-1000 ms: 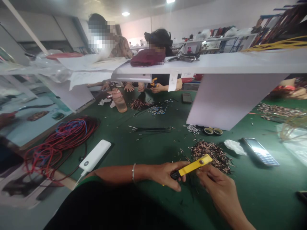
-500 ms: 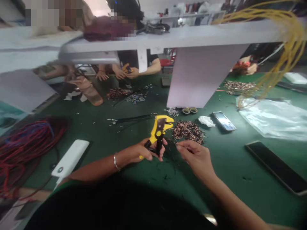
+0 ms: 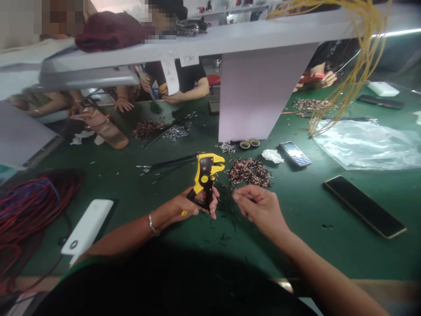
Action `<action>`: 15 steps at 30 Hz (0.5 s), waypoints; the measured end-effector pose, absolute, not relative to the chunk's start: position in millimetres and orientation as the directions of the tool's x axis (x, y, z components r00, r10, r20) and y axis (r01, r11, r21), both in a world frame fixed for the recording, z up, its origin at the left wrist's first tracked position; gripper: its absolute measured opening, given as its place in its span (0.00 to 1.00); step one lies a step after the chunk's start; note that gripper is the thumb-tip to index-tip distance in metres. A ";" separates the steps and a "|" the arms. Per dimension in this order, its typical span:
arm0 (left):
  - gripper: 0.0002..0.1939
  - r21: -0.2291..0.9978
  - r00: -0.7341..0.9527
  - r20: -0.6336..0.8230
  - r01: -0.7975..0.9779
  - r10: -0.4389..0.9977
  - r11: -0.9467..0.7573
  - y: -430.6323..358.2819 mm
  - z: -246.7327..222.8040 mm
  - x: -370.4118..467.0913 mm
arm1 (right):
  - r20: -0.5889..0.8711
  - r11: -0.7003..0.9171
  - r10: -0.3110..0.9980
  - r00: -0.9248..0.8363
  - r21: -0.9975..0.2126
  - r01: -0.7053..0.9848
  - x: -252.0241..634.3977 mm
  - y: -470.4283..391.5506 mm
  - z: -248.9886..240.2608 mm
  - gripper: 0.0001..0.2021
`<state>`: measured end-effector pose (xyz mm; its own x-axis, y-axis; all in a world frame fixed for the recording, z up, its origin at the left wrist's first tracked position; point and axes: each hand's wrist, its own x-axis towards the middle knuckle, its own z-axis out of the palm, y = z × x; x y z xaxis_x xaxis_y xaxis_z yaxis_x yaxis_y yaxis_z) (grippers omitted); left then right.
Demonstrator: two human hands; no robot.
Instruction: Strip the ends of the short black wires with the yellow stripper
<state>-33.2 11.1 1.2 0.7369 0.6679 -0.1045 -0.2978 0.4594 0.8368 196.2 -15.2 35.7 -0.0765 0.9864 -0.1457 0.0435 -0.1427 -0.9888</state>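
My left hand (image 3: 187,205) is wrapped round the handles of a yellow-and-black wire stripper (image 3: 204,179), held upright with its jaws toward the right. Just right of the tool, my right hand (image 3: 259,204) has its thumb and forefinger pinched on a thin dark wire (image 3: 229,189), partly hidden by the fingertips. A heap of short copper-coloured and black pieces (image 3: 249,172) lies beyond my right hand. Left of the stripper head, a bundle of black wires (image 3: 171,163) with pale ends rests on the table. Small black scraps (image 3: 225,237) are scattered below my hands.
Red and blue cable coils (image 3: 29,210) and a white power bank (image 3: 88,226) lie left. A keypad phone (image 3: 295,153), a dark smartphone (image 3: 365,206) and a clear plastic bag (image 3: 371,145) are right. A white shelf (image 3: 197,39) with an upright panel (image 3: 259,92) spans ahead; co-workers sit beyond.
The view has swung so that most things appear further left. My left hand still grips the wire stripper and my right hand keeps its pinch. A co-worker's hand opposite has risen.
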 end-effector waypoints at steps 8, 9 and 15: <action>0.31 0.860 0.734 -0.106 -0.271 0.671 0.432 11.8 2.2 -29.1 | -0.267 -0.282 0.948 -0.171 -0.957 -0.071 199.4 -15.6 38.8 0.09; 0.31 0.860 0.737 -0.104 -0.271 0.668 0.433 12.3 0.9 -28.8 | -0.267 -0.285 0.947 -0.179 -0.955 -0.082 199.3 -15.7 39.3 0.09; 0.30 0.869 0.730 -0.112 -0.257 0.674 0.422 12.3 2.1 -27.4 | -0.274 -0.301 0.944 -0.186 -0.944 -0.134 196.9 -15.7 39.9 0.08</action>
